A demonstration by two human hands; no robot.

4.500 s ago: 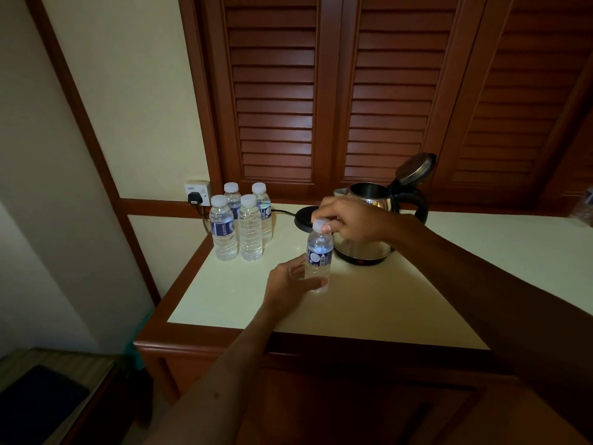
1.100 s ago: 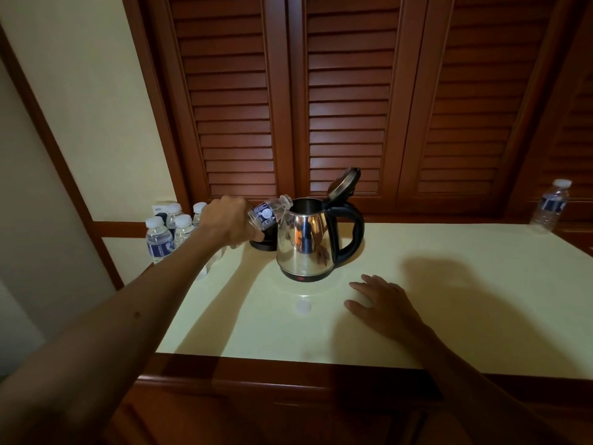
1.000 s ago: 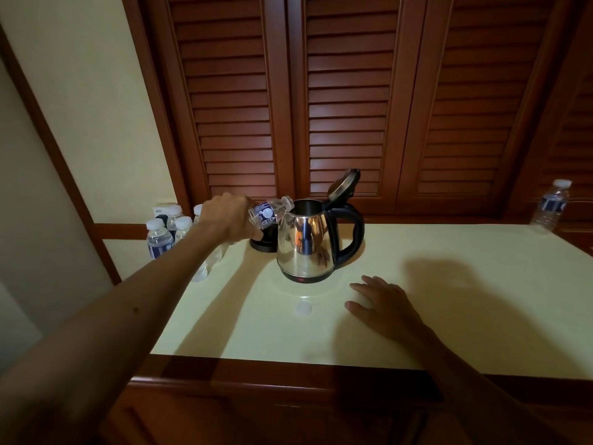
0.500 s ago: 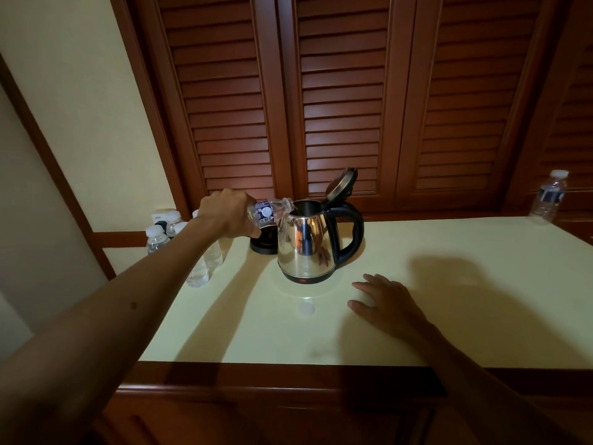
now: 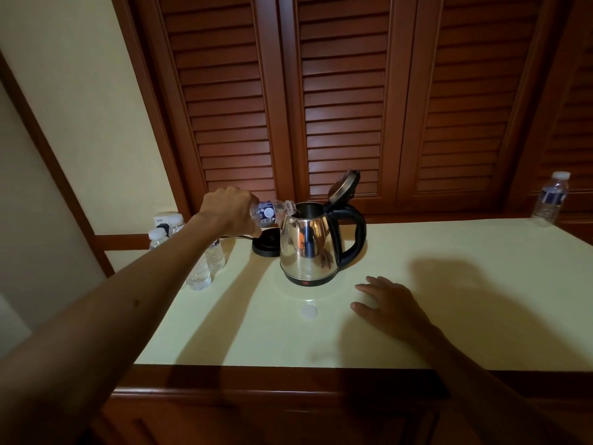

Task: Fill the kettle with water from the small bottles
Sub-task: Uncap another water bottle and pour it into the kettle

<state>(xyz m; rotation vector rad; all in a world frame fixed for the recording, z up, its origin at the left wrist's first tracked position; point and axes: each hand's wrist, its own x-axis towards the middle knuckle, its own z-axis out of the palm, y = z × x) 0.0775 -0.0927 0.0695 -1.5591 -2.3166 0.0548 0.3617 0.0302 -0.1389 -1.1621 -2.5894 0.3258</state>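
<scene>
Gripping a small bottle (image 5: 269, 213) tipped nearly flat, the left hand (image 5: 229, 211) held its neck over the open mouth of the kettle (image 5: 308, 248) at frame center (lid (image 5: 343, 186) up). Right hand (image 5: 390, 305) lay flat, fingers spread, on the counter (image 5: 465, 316) lower right. Loose cap (image 5: 309, 312) sat below the kettle. Spare bottles (image 5: 205, 264) stood left of center.

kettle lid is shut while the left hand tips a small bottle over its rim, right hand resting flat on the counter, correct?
Not quite: the head view shows the kettle with its lid flipped open. The rest holds: the left hand tips the small bottle, and the right hand rests on the counter.
</scene>
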